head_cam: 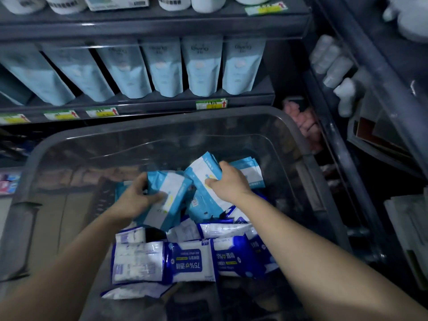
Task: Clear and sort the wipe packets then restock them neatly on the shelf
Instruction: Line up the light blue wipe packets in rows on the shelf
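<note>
Bin (148, 126): a clear plastic tub with a grey rim, set in front of the shelf (150, 107); both forearms are reached into it.
Left hand (136, 198): fingers are curled round the far edge of the left light-blue packet (173, 186), with the thumb laid on its white face.
Left light-blue packet: held tilted above the pile, near the middle of the bin.
Right hand (228, 181): fingers are hooked over the upper edge of the right light-blue packet (200, 173), with the thumb pressed on its face.
Right light-blue packet: held tilted, just beside the left one and touching it.
Other light-blue packets (251, 171): seen behind and beneath the right hand, lying loose at the far end of the bin.
Dark-blue packets (190, 262): marked "75%" and "Alcohol Wipes", heaped unevenly at the near end of the bin.
Pale blue pouches (162, 66): stood in a row on the shelf above the bin, leaning back.
Price tags (212, 104): yellow and green with red arrows, fixed along the shelf edge.
White bottles (208, 2): partly shown on the top shelf.
</note>
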Demonstrator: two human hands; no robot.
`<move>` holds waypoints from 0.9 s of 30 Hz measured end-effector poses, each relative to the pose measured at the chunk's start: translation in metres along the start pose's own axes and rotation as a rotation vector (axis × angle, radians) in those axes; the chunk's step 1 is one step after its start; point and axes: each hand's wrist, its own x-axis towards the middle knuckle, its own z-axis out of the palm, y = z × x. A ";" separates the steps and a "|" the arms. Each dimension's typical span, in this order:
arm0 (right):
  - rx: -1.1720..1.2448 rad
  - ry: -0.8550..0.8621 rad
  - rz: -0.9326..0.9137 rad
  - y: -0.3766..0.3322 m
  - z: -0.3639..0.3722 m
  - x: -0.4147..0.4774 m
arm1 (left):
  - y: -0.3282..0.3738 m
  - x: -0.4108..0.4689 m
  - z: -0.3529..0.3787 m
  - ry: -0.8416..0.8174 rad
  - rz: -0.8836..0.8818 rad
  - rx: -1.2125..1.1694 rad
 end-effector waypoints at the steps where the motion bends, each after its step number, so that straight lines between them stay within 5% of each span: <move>1: 0.036 0.026 0.002 0.000 -0.001 0.000 | 0.006 -0.002 -0.001 0.031 0.001 -0.154; 7: 0.226 0.064 -0.004 -0.005 -0.009 -0.013 | 0.041 -0.012 0.010 0.050 -0.025 -0.673; 13: 0.546 0.133 -0.026 -0.014 -0.024 -0.041 | 0.059 -0.006 0.020 0.017 -0.115 -0.896; 16: 0.603 0.185 -0.051 -0.018 -0.030 -0.065 | 0.068 -0.011 0.031 -0.135 -0.146 -0.926; 20: 0.511 0.413 -0.070 -0.006 -0.036 -0.095 | 0.089 -0.029 0.043 -0.241 -0.017 -0.711; 23: 0.402 0.528 -0.068 0.007 -0.049 -0.126 | 0.111 -0.045 0.047 -0.221 0.344 -0.220; 27: 0.213 0.620 -0.043 0.023 -0.067 -0.173 | 0.149 -0.076 0.070 -0.437 0.684 0.246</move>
